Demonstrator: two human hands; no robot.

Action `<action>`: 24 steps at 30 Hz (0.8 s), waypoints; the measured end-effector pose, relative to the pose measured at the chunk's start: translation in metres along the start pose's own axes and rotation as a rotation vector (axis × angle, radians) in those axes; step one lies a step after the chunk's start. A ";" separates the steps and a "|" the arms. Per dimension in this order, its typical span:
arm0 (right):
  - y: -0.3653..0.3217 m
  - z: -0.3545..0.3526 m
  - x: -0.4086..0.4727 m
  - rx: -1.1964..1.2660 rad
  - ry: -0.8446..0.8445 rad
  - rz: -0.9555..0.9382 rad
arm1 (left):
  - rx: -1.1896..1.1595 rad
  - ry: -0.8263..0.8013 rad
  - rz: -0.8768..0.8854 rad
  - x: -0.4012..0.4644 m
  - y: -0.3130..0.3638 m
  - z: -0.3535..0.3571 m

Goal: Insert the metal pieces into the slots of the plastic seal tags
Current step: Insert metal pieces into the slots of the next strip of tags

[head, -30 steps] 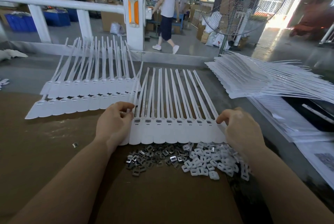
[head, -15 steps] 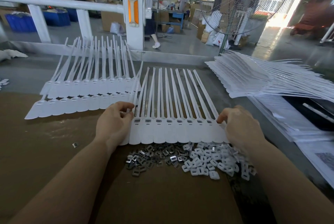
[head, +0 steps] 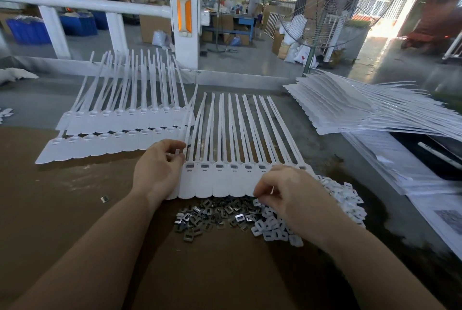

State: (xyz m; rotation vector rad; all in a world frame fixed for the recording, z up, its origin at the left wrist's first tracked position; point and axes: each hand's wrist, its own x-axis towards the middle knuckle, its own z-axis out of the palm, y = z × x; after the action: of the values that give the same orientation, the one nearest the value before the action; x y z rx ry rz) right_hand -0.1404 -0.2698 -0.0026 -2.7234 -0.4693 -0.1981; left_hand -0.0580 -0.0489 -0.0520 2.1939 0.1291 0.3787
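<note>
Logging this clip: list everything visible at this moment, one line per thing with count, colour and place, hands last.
row of seal tags: one joined row, white, centre of table, metal visible in several slots
finished tag rows: two overlapping rows, white, left rear
metal pieces: a pile, silvery, in front of the centre row
plastic caps: a pile, white, right of the metal pieces
stray metal piece: one, silvery, alone at left
stacked tags: a large stack, white, right
table: one, brown
fan: one, behind the table
left hand: pinches the row's left end
right hand: fingers curled over the row's right part, hold unclear
</note>
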 end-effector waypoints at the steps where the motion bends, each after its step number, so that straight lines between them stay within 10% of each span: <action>1: 0.000 0.000 0.000 -0.014 0.009 0.005 | 0.001 0.000 0.002 0.000 0.000 0.000; 24: 0.001 0.013 -0.003 -0.177 0.009 -0.046 | -0.009 0.003 0.003 0.000 0.001 0.000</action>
State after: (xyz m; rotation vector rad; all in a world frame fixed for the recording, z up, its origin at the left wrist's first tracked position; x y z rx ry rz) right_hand -0.1415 -0.2669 -0.0153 -2.8844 -0.5355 -0.2765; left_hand -0.0582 -0.0494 -0.0517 2.1847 0.1259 0.3831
